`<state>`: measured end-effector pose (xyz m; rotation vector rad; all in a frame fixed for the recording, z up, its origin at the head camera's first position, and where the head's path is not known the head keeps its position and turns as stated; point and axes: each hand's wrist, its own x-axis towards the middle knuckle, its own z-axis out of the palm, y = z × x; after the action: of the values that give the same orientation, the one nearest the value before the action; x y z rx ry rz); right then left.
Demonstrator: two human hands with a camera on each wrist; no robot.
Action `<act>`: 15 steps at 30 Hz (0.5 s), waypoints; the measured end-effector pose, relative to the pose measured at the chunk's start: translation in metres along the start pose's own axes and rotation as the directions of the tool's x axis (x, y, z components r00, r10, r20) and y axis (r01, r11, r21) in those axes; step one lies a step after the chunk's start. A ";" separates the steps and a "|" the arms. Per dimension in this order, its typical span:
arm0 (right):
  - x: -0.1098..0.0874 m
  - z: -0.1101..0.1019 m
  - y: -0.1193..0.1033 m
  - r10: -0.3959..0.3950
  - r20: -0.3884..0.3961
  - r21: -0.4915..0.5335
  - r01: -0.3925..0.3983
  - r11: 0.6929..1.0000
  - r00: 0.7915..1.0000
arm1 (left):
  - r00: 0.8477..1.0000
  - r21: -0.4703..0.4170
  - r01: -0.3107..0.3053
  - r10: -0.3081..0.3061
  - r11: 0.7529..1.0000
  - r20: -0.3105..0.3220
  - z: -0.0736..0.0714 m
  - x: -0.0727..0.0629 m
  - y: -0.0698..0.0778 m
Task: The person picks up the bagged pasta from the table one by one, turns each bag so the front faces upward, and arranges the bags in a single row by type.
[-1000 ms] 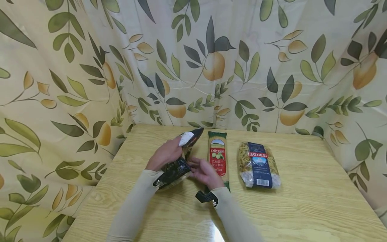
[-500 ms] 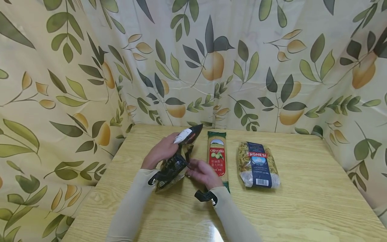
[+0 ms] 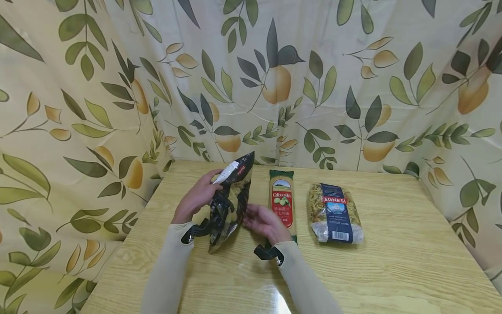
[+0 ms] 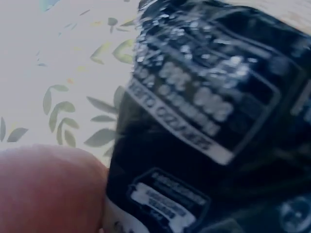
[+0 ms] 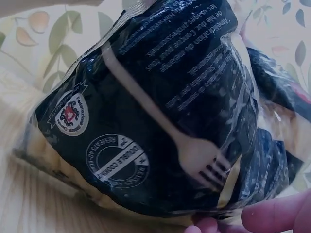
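In the head view, a black and clear plastic bag of pasta (image 3: 232, 200) stands tilted above the left part of the table. My left hand (image 3: 197, 197) grips its upper left edge, thumb on the near side; the other fingers are mostly hidden behind the bag. My right hand (image 3: 266, 221) is at the bag's lower right side, fingers loosely bent and fingertips touching the edge. The right wrist view shows the bag's printed black panel with a fork picture (image 5: 165, 121), and my thumb (image 5: 274, 213) beside its bottom edge. Black print fills the left wrist view.
A green and red pack of spaghetti (image 3: 282, 200) lies just right of my right hand. Farther right lies a clear bag of twisted pasta with a blue label (image 3: 336, 213). A leaf-patterned curtain (image 3: 251, 87) borders the wooden table (image 3: 400, 253) behind and at the sides.
My left hand has moved left and slightly up, turning the bag more upright and spreading out its folded middle. My right hand has stayed almost in place beside it.
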<state>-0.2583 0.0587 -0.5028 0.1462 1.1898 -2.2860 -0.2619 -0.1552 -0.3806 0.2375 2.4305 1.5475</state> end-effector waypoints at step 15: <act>-0.005 0.009 -0.004 -0.031 0.017 -0.006 0.031 1.000 0.999 | 0.998 -0.457 0.022 -0.048 0.889 -0.045 -0.023 0.000 -0.045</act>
<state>-0.2551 0.0552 -0.4927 0.1064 1.1980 -2.3055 -0.2693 -0.1940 -0.4118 0.0593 2.0096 2.0719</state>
